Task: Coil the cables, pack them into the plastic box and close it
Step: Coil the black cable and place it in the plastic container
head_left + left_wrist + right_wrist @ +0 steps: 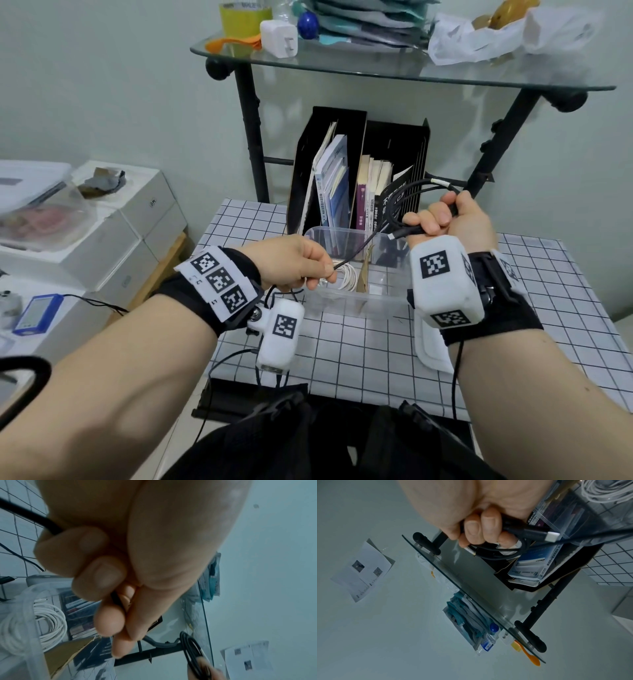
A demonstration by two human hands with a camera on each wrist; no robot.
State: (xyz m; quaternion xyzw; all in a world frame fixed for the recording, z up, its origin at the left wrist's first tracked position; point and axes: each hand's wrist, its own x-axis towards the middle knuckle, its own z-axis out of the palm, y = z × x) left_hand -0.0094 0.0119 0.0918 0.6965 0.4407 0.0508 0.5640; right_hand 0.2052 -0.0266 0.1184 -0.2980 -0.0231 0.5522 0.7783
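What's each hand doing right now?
Left hand: closed, pinching the black cable.
Right hand: closed, holding the black cable's coiled loops and plug.

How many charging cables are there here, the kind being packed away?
2. A black cable is held up between the right hand and left hand. A coiled white cable lies in the plastic box. Others may be hidden.

Black cable point(407, 197) half-coiled above open plastic box point(346, 301)
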